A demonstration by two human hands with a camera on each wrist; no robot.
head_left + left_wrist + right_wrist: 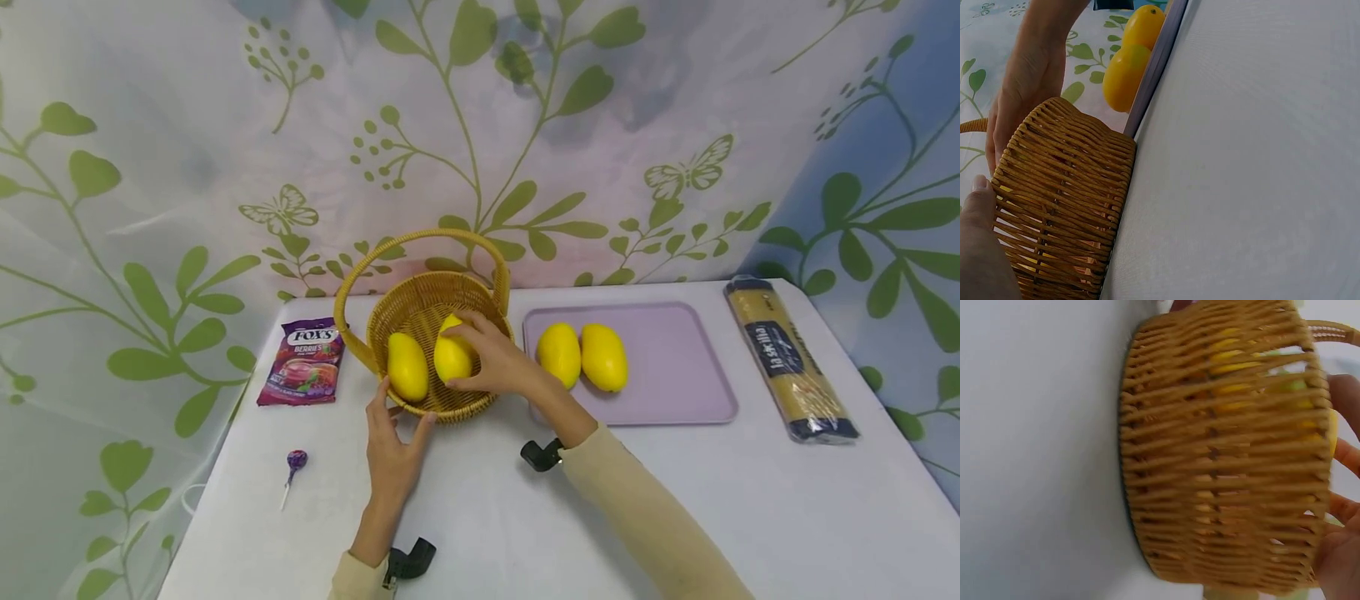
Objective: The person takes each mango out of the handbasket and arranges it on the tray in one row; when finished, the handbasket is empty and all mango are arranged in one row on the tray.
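Observation:
My right hand [491, 354] reaches into a yellow wicker basket [442, 287] and grips a yellow mango [452, 354], fingers over its top and thumb at its near end. Left of that fruit, a second mango [407, 367] lies in the basket. My left hand [393, 454] rests on the basket's near left side, fingers and thumb spread along the rim. In the left wrist view, the left thumb [979, 203] touches the rim of the woven wall [1063, 194]. Seen from the right wrist, the basket wall [1222, 456] hides most of the mangoes.
A lilac tray [675, 358] right of the basket holds two more mangoes [603, 357]. Farther right lies a long pack of pasta [787, 358]. A purple Fox's candy bag [303, 362] is left of the basket, with a lollipop [296, 461] nearer. The basket's handle [420, 236] arches upright.

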